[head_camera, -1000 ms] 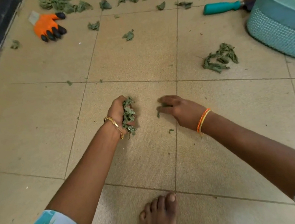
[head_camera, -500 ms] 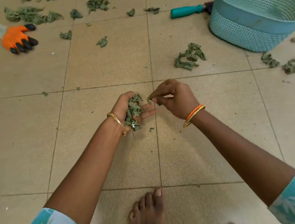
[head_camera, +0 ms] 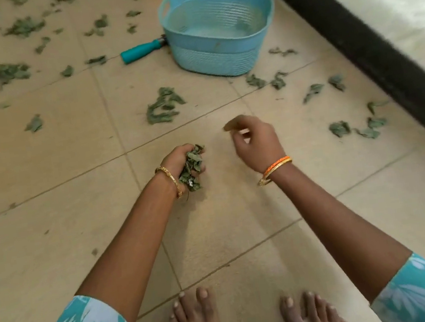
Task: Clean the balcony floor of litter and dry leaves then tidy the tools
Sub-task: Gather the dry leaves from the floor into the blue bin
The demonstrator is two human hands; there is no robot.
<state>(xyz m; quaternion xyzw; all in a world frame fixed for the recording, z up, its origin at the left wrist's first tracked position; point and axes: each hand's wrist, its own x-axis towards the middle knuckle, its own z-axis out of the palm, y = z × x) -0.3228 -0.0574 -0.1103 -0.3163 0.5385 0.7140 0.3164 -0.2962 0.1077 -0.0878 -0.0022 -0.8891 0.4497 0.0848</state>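
Ahead of both hands sits the basket (head_camera: 224, 58); left hand (head_camera: 179, 162) clutches a wad of dry leaves (head_camera: 192, 169), right hand (head_camera: 258, 143) loose, empty, nearer the basket.

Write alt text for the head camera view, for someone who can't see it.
A person's left hand grips a bunch of dry leaves above a tiled balcony floor, while the right hand hovers beside it holding nothing. More leaves lie scattered around a light blue basket, with a teal-handled tool beside it.
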